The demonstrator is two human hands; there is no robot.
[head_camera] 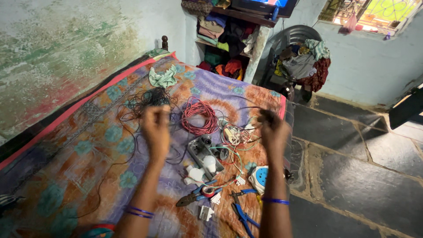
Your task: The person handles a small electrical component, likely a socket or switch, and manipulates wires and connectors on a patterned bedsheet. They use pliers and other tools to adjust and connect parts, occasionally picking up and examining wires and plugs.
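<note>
Both hands are up over the bed (88,145), left hand (156,128) and right hand (273,130) well apart, fingers pinched shut on a thin dark wire (220,110) stretched between them, likely pulled taut to straighten it. Below, the red wire coil (199,115), pliers (194,197), bulb (210,163) and round socket (260,178) lie spread within easy reach.

Both hands, the left hand (155,128) and right hand (272,130), are motion-blurred; whatever their fingers pinch is unreadable. Near blue-handled pliers (244,216) run off the bottom edge.
</note>
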